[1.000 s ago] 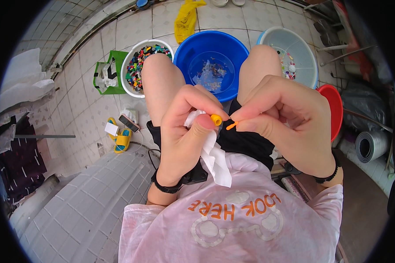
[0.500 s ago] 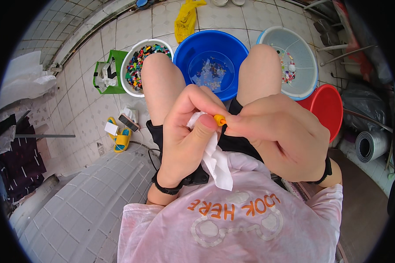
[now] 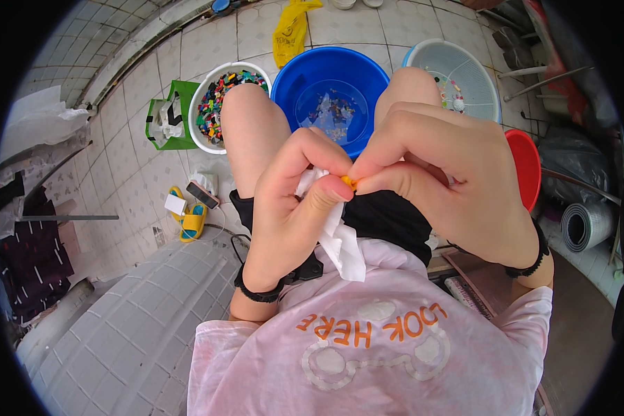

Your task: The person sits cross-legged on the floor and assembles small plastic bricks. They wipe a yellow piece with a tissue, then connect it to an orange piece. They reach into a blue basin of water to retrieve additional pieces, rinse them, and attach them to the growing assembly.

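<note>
My left hand (image 3: 291, 208) and my right hand (image 3: 444, 184) meet over my lap, fingertips pressed together. Between them sits a small orange piece (image 3: 348, 183), mostly hidden by my fingers. A white cloth (image 3: 340, 239) is pinched in my left hand and hangs down toward my pink shirt. Both wrists wear a black band. A blue basin (image 3: 329, 97) holding water and small bits stands on the floor just beyond my knees.
A white bucket (image 3: 218, 104) full of small coloured pieces stands left of the basin, next to a green stool (image 3: 170, 125). A pale blue basket (image 3: 457, 73) and a red bowl (image 3: 525, 166) are on the right. Yellow sandals (image 3: 187, 215) lie on the tiled floor.
My right hand has closed in over the orange piece, which showed more clearly a second ago. Both hands now sit tighter together and nearer the camera.
</note>
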`<action>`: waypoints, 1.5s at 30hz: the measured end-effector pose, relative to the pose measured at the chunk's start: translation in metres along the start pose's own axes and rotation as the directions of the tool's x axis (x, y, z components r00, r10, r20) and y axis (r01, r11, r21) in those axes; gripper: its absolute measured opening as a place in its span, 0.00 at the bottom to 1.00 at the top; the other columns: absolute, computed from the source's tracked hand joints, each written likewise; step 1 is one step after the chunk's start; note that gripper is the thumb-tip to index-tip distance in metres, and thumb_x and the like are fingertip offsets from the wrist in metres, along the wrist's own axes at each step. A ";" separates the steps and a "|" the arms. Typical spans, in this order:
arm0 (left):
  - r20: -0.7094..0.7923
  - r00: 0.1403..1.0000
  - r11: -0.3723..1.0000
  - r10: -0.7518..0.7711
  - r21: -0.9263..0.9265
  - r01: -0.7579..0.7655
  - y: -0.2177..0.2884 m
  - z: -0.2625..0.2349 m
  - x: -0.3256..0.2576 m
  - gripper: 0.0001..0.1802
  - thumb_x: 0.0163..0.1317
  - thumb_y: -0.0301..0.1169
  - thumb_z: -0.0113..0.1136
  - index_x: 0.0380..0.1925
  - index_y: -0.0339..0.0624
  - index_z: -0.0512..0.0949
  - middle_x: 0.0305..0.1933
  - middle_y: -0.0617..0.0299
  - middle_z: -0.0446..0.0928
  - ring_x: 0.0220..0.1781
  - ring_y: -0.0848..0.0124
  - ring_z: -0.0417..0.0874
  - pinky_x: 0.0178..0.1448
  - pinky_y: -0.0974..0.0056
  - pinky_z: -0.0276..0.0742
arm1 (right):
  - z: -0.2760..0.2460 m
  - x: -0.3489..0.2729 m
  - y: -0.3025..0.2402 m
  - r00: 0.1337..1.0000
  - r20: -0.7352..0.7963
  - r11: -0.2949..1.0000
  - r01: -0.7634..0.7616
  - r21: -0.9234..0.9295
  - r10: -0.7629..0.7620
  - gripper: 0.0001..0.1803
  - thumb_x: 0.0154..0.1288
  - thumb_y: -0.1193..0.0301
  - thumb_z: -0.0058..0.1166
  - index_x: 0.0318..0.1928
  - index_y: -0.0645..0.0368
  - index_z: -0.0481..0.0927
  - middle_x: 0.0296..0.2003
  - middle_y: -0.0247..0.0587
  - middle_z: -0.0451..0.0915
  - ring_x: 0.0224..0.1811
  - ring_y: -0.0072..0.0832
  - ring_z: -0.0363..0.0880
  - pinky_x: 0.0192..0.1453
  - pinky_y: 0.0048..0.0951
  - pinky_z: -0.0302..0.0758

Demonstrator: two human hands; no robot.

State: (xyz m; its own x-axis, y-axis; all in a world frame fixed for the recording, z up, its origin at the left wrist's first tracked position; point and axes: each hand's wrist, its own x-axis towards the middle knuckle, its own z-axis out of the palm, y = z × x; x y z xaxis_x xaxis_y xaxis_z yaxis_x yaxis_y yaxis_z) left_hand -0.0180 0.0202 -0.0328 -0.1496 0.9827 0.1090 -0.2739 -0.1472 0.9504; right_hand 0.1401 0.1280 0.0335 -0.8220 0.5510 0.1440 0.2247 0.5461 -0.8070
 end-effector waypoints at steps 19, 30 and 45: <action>0.008 1.000 0.995 0.025 -0.094 -0.024 0.000 0.000 0.000 0.13 0.66 0.37 0.60 0.36 0.37 0.73 0.35 0.61 0.74 0.35 0.76 0.72 0.41 0.73 0.66 | -0.004 -0.001 -0.001 0.999 -0.013 0.991 0.046 0.125 -0.045 0.05 0.55 0.83 0.62 0.33 0.64 0.81 0.27 0.34 0.77 0.26 0.22 0.71 0.30 0.20 0.65; 0.035 0.998 0.992 0.047 -0.117 -0.043 0.001 -0.001 -0.001 0.14 0.66 0.37 0.60 0.36 0.37 0.73 0.35 0.61 0.75 0.36 0.76 0.71 0.41 0.73 0.66 | 0.017 -0.010 0.009 0.848 -0.215 0.875 0.470 -0.119 -0.485 0.12 0.49 0.83 0.64 0.37 0.65 0.82 0.32 0.42 0.82 0.27 0.27 0.79 0.28 0.24 0.72; -0.038 0.990 0.990 0.133 -0.050 -0.135 0.001 0.004 -0.001 0.13 0.65 0.36 0.61 0.36 0.37 0.74 0.35 0.62 0.73 0.35 0.76 0.72 0.40 0.73 0.67 | 0.025 -0.015 0.004 0.827 -0.261 0.865 0.452 -0.220 -0.498 0.15 0.46 0.84 0.66 0.39 0.67 0.82 0.32 0.44 0.81 0.28 0.32 0.80 0.29 0.25 0.76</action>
State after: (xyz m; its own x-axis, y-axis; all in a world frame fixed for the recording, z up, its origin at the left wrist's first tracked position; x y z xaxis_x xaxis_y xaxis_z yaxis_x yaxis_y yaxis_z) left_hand -0.0141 0.0195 -0.0305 -0.2205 0.9495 0.2234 -0.2982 -0.2836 0.9114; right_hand 0.1405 0.1060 0.0133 -0.6549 0.3482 0.6707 -0.0620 0.8598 -0.5069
